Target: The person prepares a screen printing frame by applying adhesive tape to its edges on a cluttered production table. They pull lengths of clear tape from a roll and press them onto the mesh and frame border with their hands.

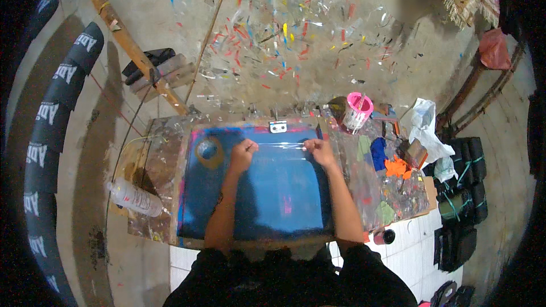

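Note:
Between my two hands stretches a thin, shiny, clear strip [282,145] that looks like tape. My left hand [243,154] pinches its left end, and my right hand [320,152] pinches its right end. Both hands are over the upper part of a blue printing screen [278,193] in a paint-stained frame. On the screen's upper left lies a brownish ring [209,153], apparently a tape roll. A small white piece with two dark round spots [278,127] sits at the middle of the frame's far edge.
The screen rests on a paint-smeared table [151,170]. A translucent plastic bottle [135,198] is at left. On the right are a pink-rimmed paint bucket [357,112], orange [398,167] and blue cloths [378,153], and a dark jar [387,236]. Printed black pieces [48,116] line the far left.

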Demonstrator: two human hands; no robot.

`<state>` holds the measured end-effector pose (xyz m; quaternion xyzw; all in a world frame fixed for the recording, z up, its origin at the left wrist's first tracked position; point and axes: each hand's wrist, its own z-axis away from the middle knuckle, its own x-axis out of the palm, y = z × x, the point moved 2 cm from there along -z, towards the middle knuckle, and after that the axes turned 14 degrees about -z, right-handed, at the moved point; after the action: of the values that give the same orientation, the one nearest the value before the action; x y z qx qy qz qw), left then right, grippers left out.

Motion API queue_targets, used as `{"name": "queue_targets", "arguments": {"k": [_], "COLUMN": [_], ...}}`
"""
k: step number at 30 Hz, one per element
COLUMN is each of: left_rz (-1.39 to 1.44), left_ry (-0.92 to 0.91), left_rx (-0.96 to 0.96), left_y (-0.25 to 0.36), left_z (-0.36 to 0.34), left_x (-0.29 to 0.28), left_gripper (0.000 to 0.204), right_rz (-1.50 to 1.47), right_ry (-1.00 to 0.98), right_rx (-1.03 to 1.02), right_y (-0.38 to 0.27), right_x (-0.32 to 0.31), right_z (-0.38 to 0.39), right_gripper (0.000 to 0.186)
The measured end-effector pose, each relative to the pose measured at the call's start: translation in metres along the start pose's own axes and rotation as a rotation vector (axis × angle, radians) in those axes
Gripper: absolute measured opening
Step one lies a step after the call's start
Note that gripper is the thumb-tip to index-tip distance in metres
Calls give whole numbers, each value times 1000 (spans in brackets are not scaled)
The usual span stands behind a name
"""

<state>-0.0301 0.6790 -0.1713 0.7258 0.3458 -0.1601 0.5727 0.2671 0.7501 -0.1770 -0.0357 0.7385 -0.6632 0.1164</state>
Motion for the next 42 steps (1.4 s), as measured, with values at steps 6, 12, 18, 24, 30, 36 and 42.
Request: {"name": "queue_targets", "arguments": {"k": [6,12,18,24,30,36,42], "left_rz": [-90,-17,73,-89,-152,-184,-249], "left_ry": [86,49,152,147,99,27,13], "left_rx": [54,-29,-93,101,211,257,281], "left_y": [-14,-10,-3,12,5,4,6], "left_z": [-4,-2,1,1,3,4,6], "left_x": [3,3,-3,-10,-15,-18,-24], "left_gripper": [17,14,23,9,12,13,25], "right_rz": [-63,-337,-45,113,22,112,256], "right_ry": [15,146,-38,-80,-156,-170,-216], "right_rx": [78,74,-50,-89,-44,17,-57], "right_y": [1,-6,-11,5,-10,-15,-35], "right_x": [7,10,7,-1,0,-3,2], "right_z": [-2,0,-1,-5,0,-2,8], "right_gripper": [13,16,18,40,34,26,27]}}
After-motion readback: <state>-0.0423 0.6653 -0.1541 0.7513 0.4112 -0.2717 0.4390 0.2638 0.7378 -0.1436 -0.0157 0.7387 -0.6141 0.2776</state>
